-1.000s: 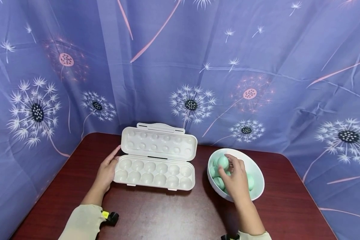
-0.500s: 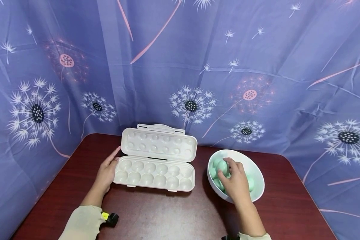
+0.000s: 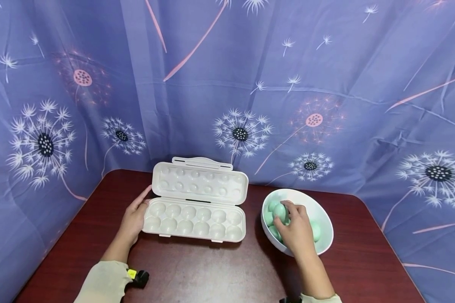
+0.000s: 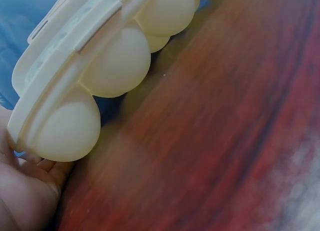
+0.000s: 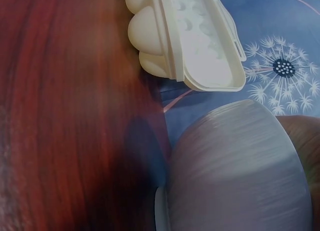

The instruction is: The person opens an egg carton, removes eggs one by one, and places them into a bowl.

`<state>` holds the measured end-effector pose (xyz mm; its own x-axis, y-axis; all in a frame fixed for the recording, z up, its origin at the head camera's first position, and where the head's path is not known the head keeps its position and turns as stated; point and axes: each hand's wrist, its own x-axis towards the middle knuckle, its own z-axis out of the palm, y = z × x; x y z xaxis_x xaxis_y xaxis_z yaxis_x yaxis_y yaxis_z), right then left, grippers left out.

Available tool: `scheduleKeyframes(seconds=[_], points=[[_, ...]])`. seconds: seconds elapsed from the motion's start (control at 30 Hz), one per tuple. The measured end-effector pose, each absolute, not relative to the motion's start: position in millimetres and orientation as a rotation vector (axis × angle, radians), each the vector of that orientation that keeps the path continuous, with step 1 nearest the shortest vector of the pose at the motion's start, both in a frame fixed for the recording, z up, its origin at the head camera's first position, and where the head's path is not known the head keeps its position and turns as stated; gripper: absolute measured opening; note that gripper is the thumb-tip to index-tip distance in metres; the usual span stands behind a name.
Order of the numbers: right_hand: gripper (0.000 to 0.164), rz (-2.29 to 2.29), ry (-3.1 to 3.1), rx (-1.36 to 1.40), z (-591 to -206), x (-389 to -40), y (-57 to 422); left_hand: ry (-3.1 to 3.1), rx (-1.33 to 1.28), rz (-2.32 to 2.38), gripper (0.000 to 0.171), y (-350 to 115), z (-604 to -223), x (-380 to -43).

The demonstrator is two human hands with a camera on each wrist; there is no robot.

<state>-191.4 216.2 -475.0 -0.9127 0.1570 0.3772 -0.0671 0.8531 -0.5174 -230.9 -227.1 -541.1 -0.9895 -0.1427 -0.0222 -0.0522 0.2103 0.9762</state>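
A white plastic egg box point(image 3: 194, 237) stands open on the table, with its lid point(image 3: 200, 183) raised at the back and its cups holding nothing. At its left end, my left hand point(image 3: 133, 216) holds the rim. In the left wrist view, fingers point(image 4: 47, 168) reach beneath the end cup. Over on the right, my right hand point(image 3: 298, 229) is inside a white bowl point(image 3: 323, 210), with a pale green egg point(image 3: 279, 213) pinched between thumb and fingers. Several more green eggs point(image 3: 316, 231) lie in the bowl, partly hidden by this hand.
The dark red wooden table point(image 3: 197, 273) runs back to a blue dandelion-print curtain point(image 3: 189, 109). A strip of tabletop separates the egg box from the bowl. A black wrist camera point(image 3: 139, 278) sits by the left sleeve.
My right hand has lowered slightly with the egg, deeper into the bowl. My left hand and the egg box have stayed in place.
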Motion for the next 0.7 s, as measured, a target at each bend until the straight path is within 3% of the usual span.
scheduleKeyframes(seconds=[0.7], points=[[0.048,0.723,-2.645,-0.105,-475.3,-190.4,215.9,-2.376,0.202,-1.927,0.047,-226.5,-542.1,-230.9]])
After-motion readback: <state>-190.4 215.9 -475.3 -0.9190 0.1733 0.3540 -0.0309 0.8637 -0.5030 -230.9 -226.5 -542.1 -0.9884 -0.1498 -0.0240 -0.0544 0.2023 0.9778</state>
